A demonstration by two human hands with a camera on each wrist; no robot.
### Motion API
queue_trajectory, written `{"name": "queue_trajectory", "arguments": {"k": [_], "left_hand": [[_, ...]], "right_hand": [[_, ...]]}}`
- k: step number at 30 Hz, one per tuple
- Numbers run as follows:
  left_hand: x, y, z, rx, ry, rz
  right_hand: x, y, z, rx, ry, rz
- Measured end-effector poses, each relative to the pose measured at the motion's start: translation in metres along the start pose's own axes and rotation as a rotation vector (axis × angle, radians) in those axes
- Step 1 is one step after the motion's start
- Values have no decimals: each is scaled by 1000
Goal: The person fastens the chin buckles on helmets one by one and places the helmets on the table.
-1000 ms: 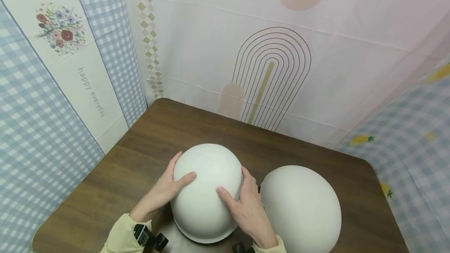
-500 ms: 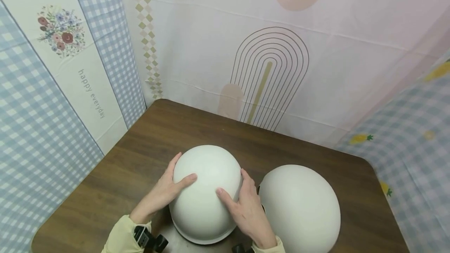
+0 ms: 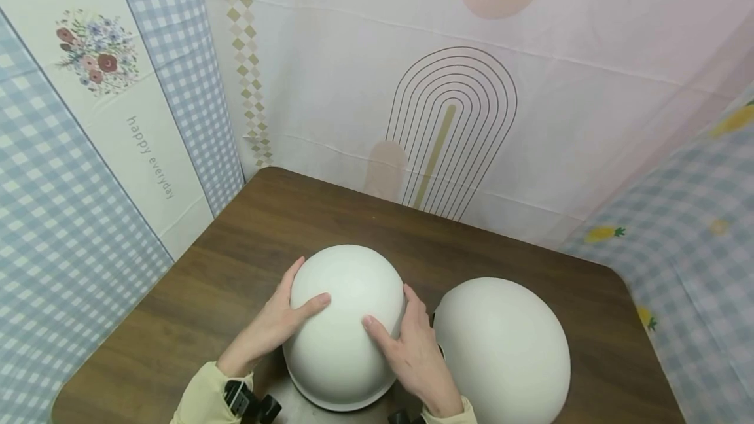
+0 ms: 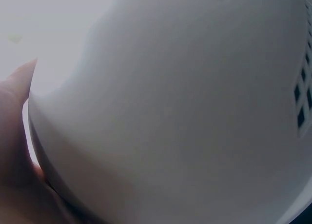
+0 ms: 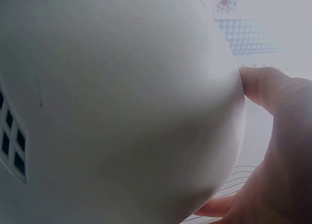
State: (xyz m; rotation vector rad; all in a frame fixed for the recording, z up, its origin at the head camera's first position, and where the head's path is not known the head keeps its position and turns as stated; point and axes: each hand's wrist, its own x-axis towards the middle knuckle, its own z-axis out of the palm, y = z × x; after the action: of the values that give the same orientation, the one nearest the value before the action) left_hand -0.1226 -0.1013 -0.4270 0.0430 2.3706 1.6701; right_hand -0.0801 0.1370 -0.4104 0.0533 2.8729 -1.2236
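A smooth white dome-shaped object (image 3: pixel 347 326) is held between both hands in the head view. My left hand (image 3: pixel 271 322) grips its left side, thumb on the front surface and fingers around the far side. On the right side my right hand (image 3: pixel 415 352) grips it the same way. Both wrist views show the white shell (image 4: pixel 170 107) close up, with a dark lattice pattern near its edge; the right wrist view shows the shell (image 5: pixel 122 102) and the right hand (image 5: pixel 287 146) against it.
A second white dome (image 3: pixel 503 352) stands just right of my right hand on the brown wooden table (image 3: pixel 235 267). Beneath the held dome a greyish surface (image 3: pixel 300 409) partly shows. Patterned cloths (image 3: pixel 330 70) hang behind and beside the table.
Both hands keep the same grip on the dome. The dome and hands appear very slightly lower in the head view, with a small shift of the whole view.
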Motion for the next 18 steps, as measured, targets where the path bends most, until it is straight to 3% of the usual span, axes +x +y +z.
{"name": "queue_trajectory", "arguments": {"k": [18], "left_hand": [[0, -1, 0, 18, 10, 8]], "right_hand": [[1, 3, 4, -5, -8, -7]]}}
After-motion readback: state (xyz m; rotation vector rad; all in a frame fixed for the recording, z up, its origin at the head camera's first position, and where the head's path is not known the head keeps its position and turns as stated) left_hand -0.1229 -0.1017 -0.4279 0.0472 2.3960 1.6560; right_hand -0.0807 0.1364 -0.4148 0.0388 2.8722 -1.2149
